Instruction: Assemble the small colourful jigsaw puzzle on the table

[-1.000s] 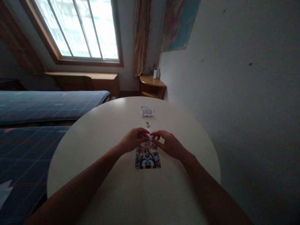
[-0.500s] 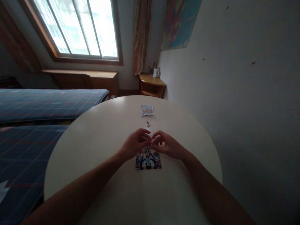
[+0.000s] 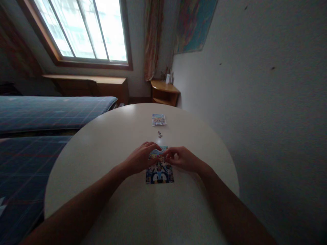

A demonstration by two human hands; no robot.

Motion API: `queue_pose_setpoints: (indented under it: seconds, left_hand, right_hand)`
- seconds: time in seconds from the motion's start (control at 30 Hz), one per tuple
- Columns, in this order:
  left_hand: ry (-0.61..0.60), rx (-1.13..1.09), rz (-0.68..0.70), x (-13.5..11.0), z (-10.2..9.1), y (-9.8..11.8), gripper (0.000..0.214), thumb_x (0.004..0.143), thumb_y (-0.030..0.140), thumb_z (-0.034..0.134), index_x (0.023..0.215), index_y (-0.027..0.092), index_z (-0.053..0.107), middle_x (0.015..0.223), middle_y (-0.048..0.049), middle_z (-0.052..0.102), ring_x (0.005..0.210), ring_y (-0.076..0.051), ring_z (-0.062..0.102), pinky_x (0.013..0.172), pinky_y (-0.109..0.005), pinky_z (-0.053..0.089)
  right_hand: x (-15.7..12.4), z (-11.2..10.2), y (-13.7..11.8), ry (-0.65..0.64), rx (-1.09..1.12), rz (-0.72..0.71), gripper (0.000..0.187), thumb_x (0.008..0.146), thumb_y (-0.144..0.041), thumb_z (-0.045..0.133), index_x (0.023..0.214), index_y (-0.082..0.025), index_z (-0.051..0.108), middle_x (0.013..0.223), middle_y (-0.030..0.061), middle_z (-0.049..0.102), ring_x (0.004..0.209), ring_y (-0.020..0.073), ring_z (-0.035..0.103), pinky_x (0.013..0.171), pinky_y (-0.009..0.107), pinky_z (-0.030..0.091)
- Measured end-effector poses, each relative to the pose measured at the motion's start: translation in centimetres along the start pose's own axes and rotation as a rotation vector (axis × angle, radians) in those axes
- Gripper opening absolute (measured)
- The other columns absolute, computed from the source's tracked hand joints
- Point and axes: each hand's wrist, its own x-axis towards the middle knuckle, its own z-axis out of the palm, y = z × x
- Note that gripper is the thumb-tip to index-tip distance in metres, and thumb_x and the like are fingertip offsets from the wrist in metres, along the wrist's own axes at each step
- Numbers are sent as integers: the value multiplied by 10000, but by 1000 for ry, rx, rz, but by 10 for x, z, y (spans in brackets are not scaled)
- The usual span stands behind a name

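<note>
A colourful picture sheet that looks like a jigsaw puzzle (image 3: 159, 177), with a blue cartoon dog's face at its near end, lies flat on the table. Over its left side rests my left hand (image 3: 141, 158), thumb and fingers apart and holding nothing that shows. My right hand (image 3: 185, 158) is at the sheet's right edge, its thumb and index finger pinched together. Whatever sits in that pinch is too small to make out. Just past the sheet are a few small loose pieces (image 3: 159, 134).
The round white table (image 3: 114, 132) bears a small printed packet (image 3: 158, 119) beyond the loose pieces. A bed with a plaid cover (image 3: 58, 112) is to the left, and a wall (image 3: 255, 119) runs along the right. A corner shelf (image 3: 165, 87) stands behind the table.
My left hand has drawn back leftward and its fingers have spread, uncovering more of the sheet's upper part. The right hand stays pinched in nearly the same place.
</note>
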Motion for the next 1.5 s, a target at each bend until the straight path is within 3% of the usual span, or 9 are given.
queue_pose_setpoints:
  seconds: [0.1,0.33,0.67,1.07,1.33,1.5]
  left_hand:
    - [-105,85,138,-5,-8,-5,396,841,332,686,1207,226,576,1277,-90,578,1231,-250,494,1054,-437,425]
    - [-216,115,157,-7,-6,-5,415,846,378,677,1223,246,567,1244,-68,596,1201,-249,505,1053,-416,421]
    - [-208,121,162,-6,-5,-9,432,850,424,674,1230,248,568,1252,-67,599,1198,-248,509,1052,-416,414]
    - [-208,127,162,-5,-6,-6,401,848,418,675,1198,244,584,1240,-72,601,1200,-248,510,1057,-421,417]
    - [-271,262,237,-8,-12,1,375,897,415,610,1256,306,606,1322,-67,548,1215,-261,513,1056,-438,428]
    - [-296,331,290,-9,-14,2,420,887,441,620,1295,344,604,1388,-69,511,1263,-287,497,1078,-473,409]
  right_hand:
    - [0,0,0,-6,-52,-5,199,839,-261,645,998,-195,746,795,14,714,677,121,582,642,241,427]
    - [1,1,-6,-19,-87,-41,163,812,-235,667,933,-196,769,839,32,736,728,140,622,685,249,457]
    - [3,5,-5,-4,-159,-155,157,805,-154,646,890,-204,768,883,42,705,805,143,633,749,254,478]
    - [1,1,-1,-6,-219,-173,144,809,-194,685,914,-231,776,924,44,692,803,143,636,767,263,483]
    - [5,-17,21,231,-355,37,166,870,-219,620,972,-210,752,879,41,681,714,130,588,704,260,450]
    - [22,-15,28,267,-463,128,171,882,-227,593,948,-191,746,952,63,695,789,145,615,760,261,458]
